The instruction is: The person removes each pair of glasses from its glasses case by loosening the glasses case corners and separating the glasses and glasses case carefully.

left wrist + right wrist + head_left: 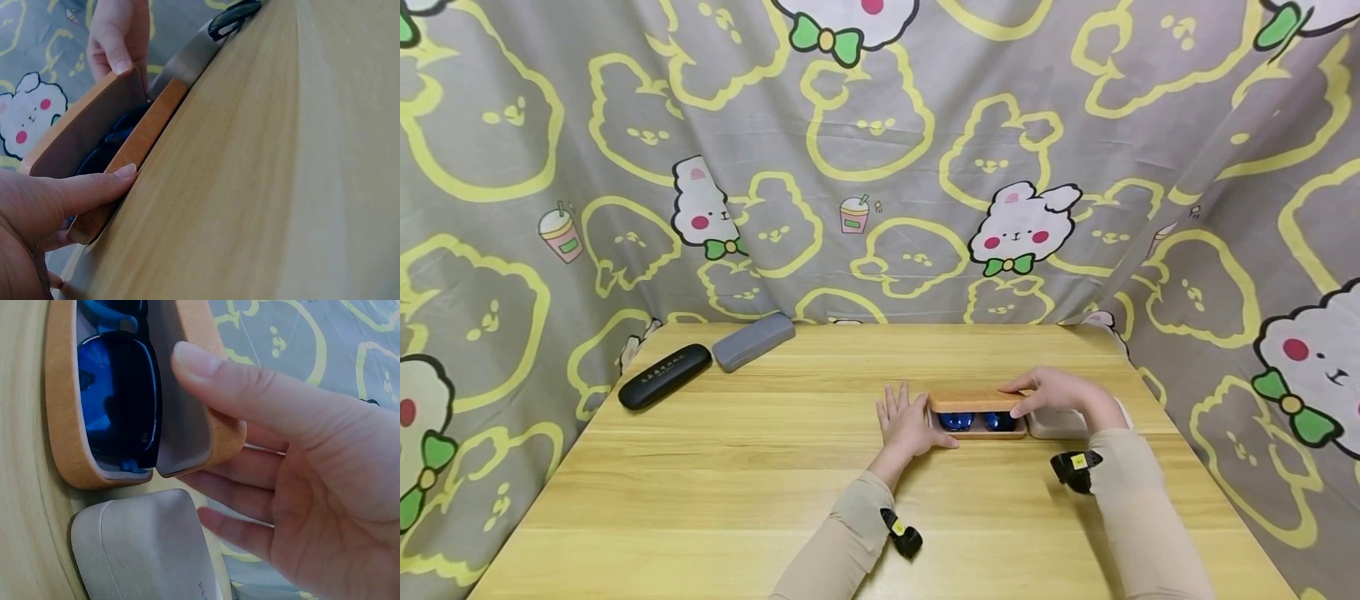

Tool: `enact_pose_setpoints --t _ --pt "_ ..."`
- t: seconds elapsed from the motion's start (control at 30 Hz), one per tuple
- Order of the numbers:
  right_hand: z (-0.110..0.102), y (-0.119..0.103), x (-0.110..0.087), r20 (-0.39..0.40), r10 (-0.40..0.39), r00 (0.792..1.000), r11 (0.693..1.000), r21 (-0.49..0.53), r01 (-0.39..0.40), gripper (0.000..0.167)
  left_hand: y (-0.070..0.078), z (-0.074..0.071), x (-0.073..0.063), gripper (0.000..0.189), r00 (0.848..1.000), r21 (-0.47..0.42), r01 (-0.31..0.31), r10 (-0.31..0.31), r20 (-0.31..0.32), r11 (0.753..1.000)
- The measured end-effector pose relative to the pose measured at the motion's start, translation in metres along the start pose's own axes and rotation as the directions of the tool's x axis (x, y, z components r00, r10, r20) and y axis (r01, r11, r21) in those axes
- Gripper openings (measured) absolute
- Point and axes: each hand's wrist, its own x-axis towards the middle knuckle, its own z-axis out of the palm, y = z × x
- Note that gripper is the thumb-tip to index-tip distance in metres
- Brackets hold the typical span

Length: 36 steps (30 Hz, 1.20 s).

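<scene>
A tan glasses case (973, 402) lies on the table with its lid part-way raised. Inside are sunglasses (119, 394) with blue mirrored lenses and a dark frame. My left hand (906, 427) holds the left end of the case, its thumb (103, 187) along the front wall and other fingers around the end, partly hidden. At the opposite end, my right hand (1063, 392) pinches the lid. Its thumb (200, 360) is at the inside of the lid and the other fingers are behind it.
Right beside the tan case, under my right hand, stands a closed beige glasses case (144, 544). A black glasses case (664, 377) and a grey-blue one (752, 342) lie at the table's back left. A patterned curtain (880, 167) hangs behind the table (737, 467).
</scene>
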Motion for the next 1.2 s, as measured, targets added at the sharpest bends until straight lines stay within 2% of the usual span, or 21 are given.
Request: enact_pose_setpoints --t 0.13,0.33,0.6,0.9,1.2 --pt "0.002 0.0 -0.003 -0.066 -0.033 0.997 0.999 -0.04 0.03 0.051 0.0 -0.001 0.0 0.097 1.0 -0.009 -0.002 0.002 -0.003 1.0" --pt "0.004 -0.002 -0.004 -0.176 0.012 0.984 1.0 -0.018 -0.015 0.039 -0.001 0.0 0.0 0.098 1.0 0.0 0.0 0.0 -0.007 1.0" --pt "0.005 -0.004 -0.007 -0.184 -0.01 0.983 0.999 -0.037 0.003 0.038 -0.002 0.001 0.0 0.098 1.0 -0.001 0.002 -0.002 -0.001 1.0" --pt "0.007 -0.003 -0.006 -0.206 0.012 0.979 1.0 -0.012 -0.015 0.042 0.0 -0.001 0.001 0.096 1.0 -0.016 0.002 -0.002 -0.003 1.0" --pt "0.011 0.002 -0.005 -0.248 -0.019 0.968 0.997 -0.072 0.001 0.048 0.0 -0.002 0.0 0.095 1.0 -0.016 0.001 -0.001 -0.005 1.0"
